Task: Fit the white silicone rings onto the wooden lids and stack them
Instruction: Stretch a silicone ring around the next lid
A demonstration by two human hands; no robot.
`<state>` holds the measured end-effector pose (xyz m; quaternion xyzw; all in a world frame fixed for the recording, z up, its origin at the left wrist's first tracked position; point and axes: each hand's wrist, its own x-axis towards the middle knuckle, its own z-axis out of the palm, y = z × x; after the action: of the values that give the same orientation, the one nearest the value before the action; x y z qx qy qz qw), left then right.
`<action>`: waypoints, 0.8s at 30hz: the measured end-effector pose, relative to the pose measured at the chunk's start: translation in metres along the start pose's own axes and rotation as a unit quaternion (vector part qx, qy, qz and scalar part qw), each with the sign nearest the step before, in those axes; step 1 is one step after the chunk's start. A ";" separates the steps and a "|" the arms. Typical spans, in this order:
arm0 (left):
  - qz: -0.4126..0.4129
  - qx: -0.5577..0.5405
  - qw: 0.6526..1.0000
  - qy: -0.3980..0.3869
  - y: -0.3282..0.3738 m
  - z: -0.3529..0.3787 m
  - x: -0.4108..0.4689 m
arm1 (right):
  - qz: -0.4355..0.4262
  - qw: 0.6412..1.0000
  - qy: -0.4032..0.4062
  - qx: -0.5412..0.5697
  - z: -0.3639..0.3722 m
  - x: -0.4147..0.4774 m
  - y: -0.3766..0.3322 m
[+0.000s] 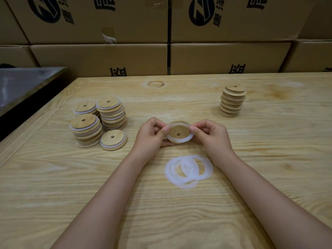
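Two bare forearms reach in from the bottom edge over the counter [71, 194]. Between them, just short of the hands, lies a pile of loose rings [188, 170], white and overlapping, flat on the wood.

Beyond the pile, both hands hold one lid [177, 132] just above the counter, tilted so its flat face and small hole turn toward the camera. A ring [181, 141] sits around its rim, showing widest along the lower edge. The left hand [150, 133] pinches the lid's left edge, thumb on top and fingers [164, 130] curled behind. The right hand [212, 133] pinches the right edge the same way, clamped on ring and lid together.

To the left stand three ringed stacks [110, 112], touching one another, with a single ringed lid [113, 140] lying flat just beside them. Well apart at far right stands a bare stack [232, 101] of lids with no white showing.

Cartons [100, 56] with dark print wall off the back. A dark surface [23, 85] adjoins the counter's far left.
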<state>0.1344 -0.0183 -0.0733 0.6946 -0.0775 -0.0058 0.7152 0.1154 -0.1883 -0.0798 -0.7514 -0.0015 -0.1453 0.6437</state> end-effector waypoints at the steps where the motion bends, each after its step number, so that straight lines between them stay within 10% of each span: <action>1: -0.004 -0.006 1.000 -0.002 0.001 -0.001 0.000 | 0.006 1.000 -0.004 0.002 0.000 0.001 0.001; 24: -0.020 0.067 0.998 -0.002 -0.007 -0.013 0.005 | 0.118 0.982 -0.096 0.110 -0.014 0.008 -0.001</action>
<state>0.1412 -0.0064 -0.0801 0.7423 -0.0651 -0.0169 0.6667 0.1201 -0.2035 -0.0757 -0.6813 0.0091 0.0056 0.7319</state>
